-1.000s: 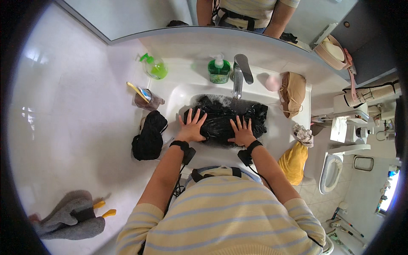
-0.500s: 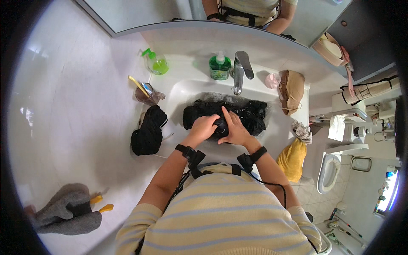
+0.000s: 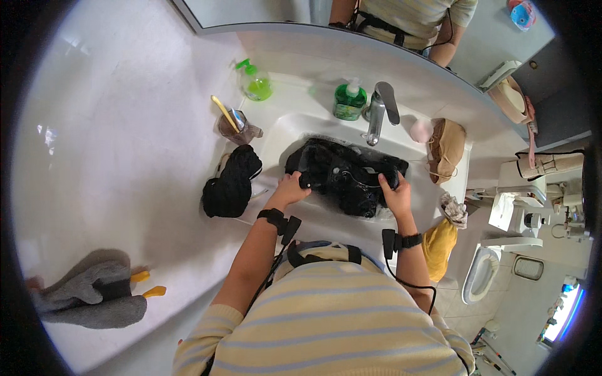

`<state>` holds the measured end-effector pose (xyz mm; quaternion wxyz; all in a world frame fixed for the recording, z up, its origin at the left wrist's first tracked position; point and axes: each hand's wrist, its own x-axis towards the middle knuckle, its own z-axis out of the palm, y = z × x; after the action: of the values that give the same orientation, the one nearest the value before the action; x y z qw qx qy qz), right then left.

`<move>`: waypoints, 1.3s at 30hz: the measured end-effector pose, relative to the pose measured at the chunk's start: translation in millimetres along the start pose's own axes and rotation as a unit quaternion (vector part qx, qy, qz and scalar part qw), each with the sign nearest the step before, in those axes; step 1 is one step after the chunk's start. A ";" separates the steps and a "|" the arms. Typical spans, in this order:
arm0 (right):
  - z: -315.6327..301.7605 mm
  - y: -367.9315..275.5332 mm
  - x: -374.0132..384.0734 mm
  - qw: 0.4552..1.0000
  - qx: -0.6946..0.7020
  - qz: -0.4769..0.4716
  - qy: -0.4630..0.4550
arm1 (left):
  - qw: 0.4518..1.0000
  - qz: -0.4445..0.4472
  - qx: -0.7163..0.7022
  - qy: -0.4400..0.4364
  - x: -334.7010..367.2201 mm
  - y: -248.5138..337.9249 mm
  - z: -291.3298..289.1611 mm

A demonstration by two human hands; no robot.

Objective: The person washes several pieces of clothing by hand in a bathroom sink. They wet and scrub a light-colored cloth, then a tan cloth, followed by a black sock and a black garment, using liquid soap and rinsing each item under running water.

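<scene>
A wet black garment [image 3: 342,182] lies spread out in the water of the white washbasin [image 3: 276,144]. My left hand [image 3: 291,190] is closed on its left edge, thumb and fingers pinching the dark cloth. On the opposite side my right hand [image 3: 396,195] grips the garment's right edge, with the thumb on top. A thin light line, perhaps a cord or seam, runs across the cloth between the hands. Part of each hand's fingertips is hidden by the fabric.
Behind the basin stand a faucet [image 3: 376,119], a green soap bottle [image 3: 350,101] and a pale green pump bottle [image 3: 256,83]. A toothbrush cup [image 3: 238,128] and black bundled cloth [image 3: 232,185] sit left. Right are a brown bag [image 3: 446,150] and yellow cloth [image 3: 438,247].
My hands were close together pressing on the bunched garment; now they are apart, each holding one side. The garment is spread wider toward me. The whole view has shifted and tilted slightly.
</scene>
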<state>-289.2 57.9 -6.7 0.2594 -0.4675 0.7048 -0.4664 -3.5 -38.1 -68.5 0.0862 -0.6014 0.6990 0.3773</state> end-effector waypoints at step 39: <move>129.3 59.7 63.4 0.783 -0.479 0.062 -0.391 | 0.956 0.249 0.100 -0.117 105.8 61.1 26.5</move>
<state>-237.6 -45.2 -111.7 0.2839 -0.6294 0.7028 0.1713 -95.4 -104.0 -121.9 0.1308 -0.3482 0.8458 0.3824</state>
